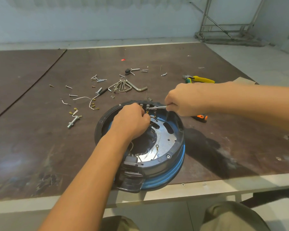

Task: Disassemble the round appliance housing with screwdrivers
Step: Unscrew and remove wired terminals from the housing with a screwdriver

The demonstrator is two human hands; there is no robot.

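Grips a slim metal screwdriver (157, 107) in the right hand (178, 100), fingers clenched round its handle end, shaft almost level and pointing left, tip at the terminal block (147, 106) on the far inner wall of the round appliance housing (173, 157). Curls the left hand (132, 119) inside the housing, fingertips against the brass connectors just below that tip; cannot tell whether they pinch one. Has the housing, black rim over blue body, open side up at lower centre of the frame, near the front edge of the brown table (40, 130). Has an orange-and-black screwdriver (201, 117) just right of the housing, yellow-handled pliers (198, 79) at right, hex keys (128, 86) above the housing, loose screws (97, 78), a bolt (73, 122) and white wire pieces (90, 102) at centre left.
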